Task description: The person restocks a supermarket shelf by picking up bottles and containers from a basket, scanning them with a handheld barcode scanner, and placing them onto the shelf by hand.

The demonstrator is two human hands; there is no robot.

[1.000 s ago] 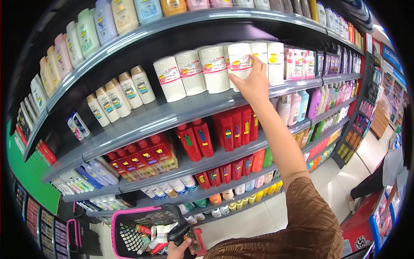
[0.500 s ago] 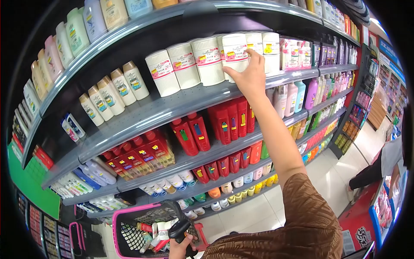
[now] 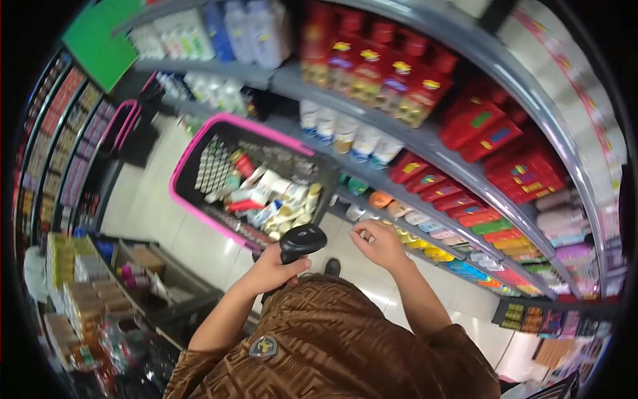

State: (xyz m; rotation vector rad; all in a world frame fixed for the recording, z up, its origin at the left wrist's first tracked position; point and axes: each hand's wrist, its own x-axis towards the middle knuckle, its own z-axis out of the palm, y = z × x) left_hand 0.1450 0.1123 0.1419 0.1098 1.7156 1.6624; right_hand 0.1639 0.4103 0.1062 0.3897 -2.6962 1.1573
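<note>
My left hand [image 3: 274, 267] is closed around a black handheld scanner [image 3: 303, 243], just in front of the near side of a black shopping basket [image 3: 206, 221] with a pink rim. Inside the basket lies a jumble of white bottles and tubes [image 3: 282, 188], with red packages [image 3: 246, 205] among them. To the right of the scanner, my right hand [image 3: 377, 243] hangs in the air with its fingers curled in, and nothing shows in it. It is nearest to the yellow-capped bottles [image 3: 435, 255] on the low shelf.
Shelving [image 3: 425, 136] runs along the right, carrying red boxes [image 3: 372, 63], red bottles [image 3: 482, 123] and white tubes [image 3: 359, 143]. A second black basket [image 3: 136, 136] with a pink handle stands at the left. Stacked boxes [image 3: 83, 299] are at the lower left.
My right hand has left the white canister on the upper shelf and come down in front of my body. The view has tilted down to the basket. My left hand keeps the scanner.
</note>
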